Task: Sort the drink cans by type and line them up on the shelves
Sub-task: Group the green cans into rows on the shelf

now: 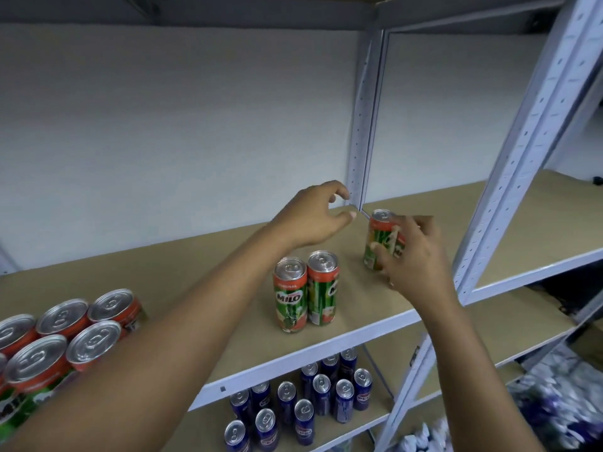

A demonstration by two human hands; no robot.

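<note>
At the far left of the brown shelf board [202,265], a cluster of Milo cans [62,337] stands packed together, tops up. The left hand [313,220] hovers above the board near the rear upright post [362,125], fingers loosely curled and holding nothing. Below it, two Milo cans [306,291] stand upright and touching near the front edge. To their right, the right hand [414,259] grips a single Milo can [380,239], slightly tilted, at the board. On the lower shelf [208,425], blue cans [313,396] stand in loose rows. A slotted front post [528,138] crosses the right side.
</note>
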